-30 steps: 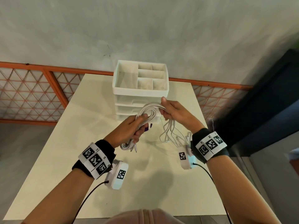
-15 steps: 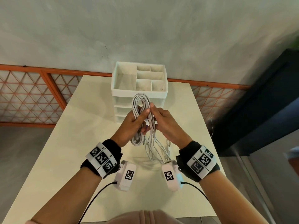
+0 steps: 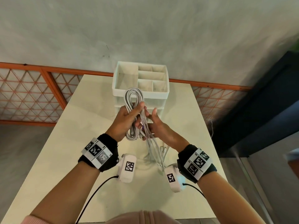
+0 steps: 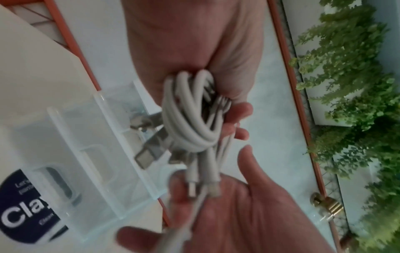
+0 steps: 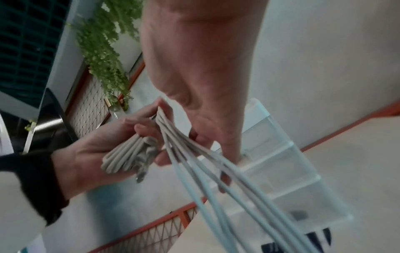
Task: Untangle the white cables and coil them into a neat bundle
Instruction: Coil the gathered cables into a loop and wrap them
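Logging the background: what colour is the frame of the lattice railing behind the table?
Orange; the railing frame shows best in the head view.

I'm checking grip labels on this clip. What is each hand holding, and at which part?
The left hand grips the coiled white cables around the middle of the loops. The right hand holds the loose strands trailing below the coil.

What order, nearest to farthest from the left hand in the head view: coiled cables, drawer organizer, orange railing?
1. Coiled cables: gripped in the left hand.
2. Drawer organizer: just beyond the hands, at the table's far edge.
3. Orange railing: behind the table, along the wall.
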Demonstrator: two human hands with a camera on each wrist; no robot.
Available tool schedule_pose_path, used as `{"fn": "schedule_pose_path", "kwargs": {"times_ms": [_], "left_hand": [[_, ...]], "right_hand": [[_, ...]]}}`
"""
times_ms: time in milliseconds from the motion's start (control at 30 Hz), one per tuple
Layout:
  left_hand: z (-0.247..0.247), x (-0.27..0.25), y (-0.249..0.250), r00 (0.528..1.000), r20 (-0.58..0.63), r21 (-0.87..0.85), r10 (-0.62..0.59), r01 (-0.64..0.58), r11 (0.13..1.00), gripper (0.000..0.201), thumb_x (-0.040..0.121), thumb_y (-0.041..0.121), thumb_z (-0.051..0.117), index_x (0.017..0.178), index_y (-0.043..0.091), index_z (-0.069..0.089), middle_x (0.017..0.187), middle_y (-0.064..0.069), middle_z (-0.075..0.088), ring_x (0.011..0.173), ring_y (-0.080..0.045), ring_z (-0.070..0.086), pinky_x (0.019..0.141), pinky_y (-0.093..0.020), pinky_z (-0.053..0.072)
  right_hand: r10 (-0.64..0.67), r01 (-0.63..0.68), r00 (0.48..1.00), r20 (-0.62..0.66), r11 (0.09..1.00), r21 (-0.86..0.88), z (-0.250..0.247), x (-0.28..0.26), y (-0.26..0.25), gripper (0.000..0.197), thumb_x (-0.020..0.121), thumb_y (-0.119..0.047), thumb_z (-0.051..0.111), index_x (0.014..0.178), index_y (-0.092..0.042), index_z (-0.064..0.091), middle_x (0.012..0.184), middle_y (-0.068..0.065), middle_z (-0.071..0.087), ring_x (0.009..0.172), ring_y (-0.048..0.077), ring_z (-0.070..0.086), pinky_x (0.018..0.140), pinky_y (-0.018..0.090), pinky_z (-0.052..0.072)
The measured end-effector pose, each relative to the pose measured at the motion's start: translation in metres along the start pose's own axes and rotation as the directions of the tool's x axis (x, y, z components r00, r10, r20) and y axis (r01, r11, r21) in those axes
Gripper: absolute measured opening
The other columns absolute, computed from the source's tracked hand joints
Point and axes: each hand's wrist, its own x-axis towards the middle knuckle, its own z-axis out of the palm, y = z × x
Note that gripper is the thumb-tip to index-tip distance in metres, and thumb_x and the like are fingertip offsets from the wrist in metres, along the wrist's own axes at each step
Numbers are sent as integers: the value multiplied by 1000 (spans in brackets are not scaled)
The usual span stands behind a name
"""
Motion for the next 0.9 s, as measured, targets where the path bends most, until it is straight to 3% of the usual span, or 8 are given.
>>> {"fn": "schedule_pose_path", "kwargs": {"times_ms": [100,200,367,467,533,700,800,900], "left_hand": [[-9,4,-4,995,-100,14,8,-7,1000,34,96,33,50,80,9,67,58,1,65,40,-15,46,47,-29,44],[-11,8,-11,975,-219,44,30,-21,999,35,97,32,50,75,10,66,76,-3,73,39,-13,47,41,-23,43],[-9,14,-21,895,-439,56,79,-60,997,41,98,27,49,86,-12,56,70,-21,63,42,-12,52,46,-26,44],[-6,16,-15,872,-486,-30,50,-74,997,33,100,24,44,82,0,58,69,-7,60,43,-5,53,47,-17,44],[-4,18,-14,874,-485,-72,20,-63,995,34,100,27,44,73,11,57,64,-1,57,42,-4,49,46,-17,41],[-2,20,-13,856,-463,-405,-232,28,914,28,96,29,52,70,17,57,54,10,55,47,-3,49,48,-17,42],[1,23,-9,833,-491,-437,-254,17,899,27,93,28,53,68,18,54,51,11,50,46,-6,44,44,-18,38],[4,23,-9,816,-526,-445,-242,-21,895,29,93,29,53,66,18,52,48,11,46,44,-5,41,46,-19,36]], "right_hand": [[-92,74,995,-39,941,-331,-9,-1,2,46,100,-45,36,103,-5,58,69,3,55,63,12,50,64,21,44],[-146,108,987,-60,902,-419,-11,4,6,24,97,-29,51,103,-6,51,80,14,61,63,17,50,60,27,44],[-255,218,963,-86,926,-308,3,2,-8,21,98,-18,49,117,-13,55,69,-2,62,54,7,48,56,14,41],[-222,223,974,41,917,-331,9,2,-9,40,101,-22,44,141,-27,43,77,-2,58,57,12,44,53,11,39],[-225,247,969,102,872,-423,10,4,-5,42,102,-24,39,143,-32,38,78,-2,54,69,9,48,62,12,39],[-152,229,971,182,802,-551,8,7,-2,44,103,-23,33,147,-29,30,73,-1,44,58,-1,43,62,4,37],[-111,237,965,239,762,-602,10,7,-1,51,103,-27,32,150,-38,14,78,0,53,63,7,46,70,12,44],[-72,253,954,292,718,-649,12,10,5,57,102,-34,32,147,-47,-2,127,12,58,81,22,58,89,37,52]]}}
